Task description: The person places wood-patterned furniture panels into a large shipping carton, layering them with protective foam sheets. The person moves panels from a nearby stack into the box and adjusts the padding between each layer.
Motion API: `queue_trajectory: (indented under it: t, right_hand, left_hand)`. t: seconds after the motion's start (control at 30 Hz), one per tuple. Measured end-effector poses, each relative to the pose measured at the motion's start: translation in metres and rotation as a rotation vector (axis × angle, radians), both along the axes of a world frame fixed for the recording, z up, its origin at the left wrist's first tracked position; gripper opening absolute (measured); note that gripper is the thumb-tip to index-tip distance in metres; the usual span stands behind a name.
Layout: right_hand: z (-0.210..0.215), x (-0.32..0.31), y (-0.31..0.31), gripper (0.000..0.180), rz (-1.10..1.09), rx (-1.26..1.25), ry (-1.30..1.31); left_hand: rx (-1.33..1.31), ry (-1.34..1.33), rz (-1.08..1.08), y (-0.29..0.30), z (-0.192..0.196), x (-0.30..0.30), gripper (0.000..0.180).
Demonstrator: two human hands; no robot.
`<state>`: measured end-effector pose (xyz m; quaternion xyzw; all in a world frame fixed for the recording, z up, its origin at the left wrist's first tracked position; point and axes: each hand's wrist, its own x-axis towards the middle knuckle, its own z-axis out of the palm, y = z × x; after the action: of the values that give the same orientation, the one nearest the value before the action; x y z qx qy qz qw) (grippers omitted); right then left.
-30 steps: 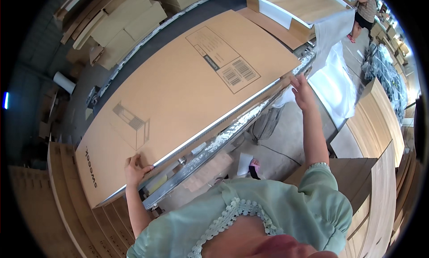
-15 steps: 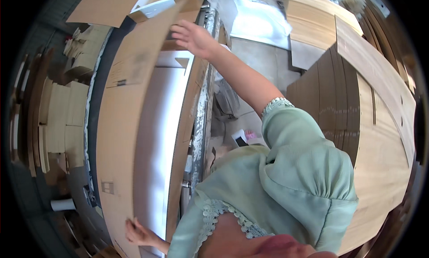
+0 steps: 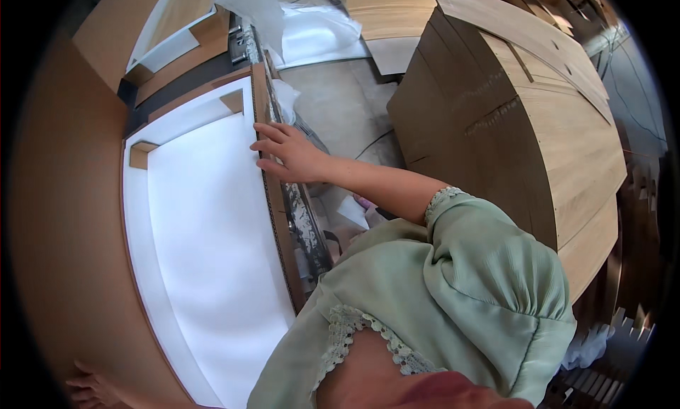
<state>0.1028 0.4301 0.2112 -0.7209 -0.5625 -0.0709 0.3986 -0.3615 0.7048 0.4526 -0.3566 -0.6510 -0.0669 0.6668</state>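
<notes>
At the far left, a large brown cardboard flap (image 3: pixel 64 196) stood raised along the left side of the open box (image 3: pixel 279 225). The left hand (image 3: pixel 94 389) was low down in front of the flap's inner face with its fingers spread; whether the palm pressed on the board I could not tell. The box lay on a conveyor with a dark belt (image 3: pixel 177 95), close in front of the person. White foam lining (image 3: pixel 136 217) ran around its inside, with 2 small cardboard corner pieces visible at the far end, and a smooth white sheet (image 3: pixel 212 246) covered the middle. Beyond it sat a 2nd open box (image 3: pixel 185 66). The right hand (image 3: pixel 294 156) was at the box's right rim, fingers spread and pinching nothing visible. Right of it ran the scuffed conveyor frame (image 3: pixel 304 228), then grey floor (image 3: pixel 340 90), and finally a stack of wood-grain panels (image 3: pixel 574 154).
</notes>
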Motion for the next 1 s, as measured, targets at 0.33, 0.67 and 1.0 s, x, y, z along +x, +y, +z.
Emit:
queue_trajectory:
  t: [0.33,0.67,1.0]
  right_hand:
    - [0.004,0.006,0.006,0.054,0.055,-0.17,0.237]
    - [-0.025,0.015,0.034,0.092,0.092,0.076,0.535]
    - [-0.01,0.013,0.047,0.103,0.188,-0.229,1.158]
  left_hand:
    - [-1.149,-0.888,-0.221,0.087,-0.216,-0.042,0.07]
    - [-1.405,-1.147,-1.323,-0.169,-0.239,0.046,0.024]
    - [-1.558,-1.637,-1.258,-0.297,-0.305,0.017,0.024]
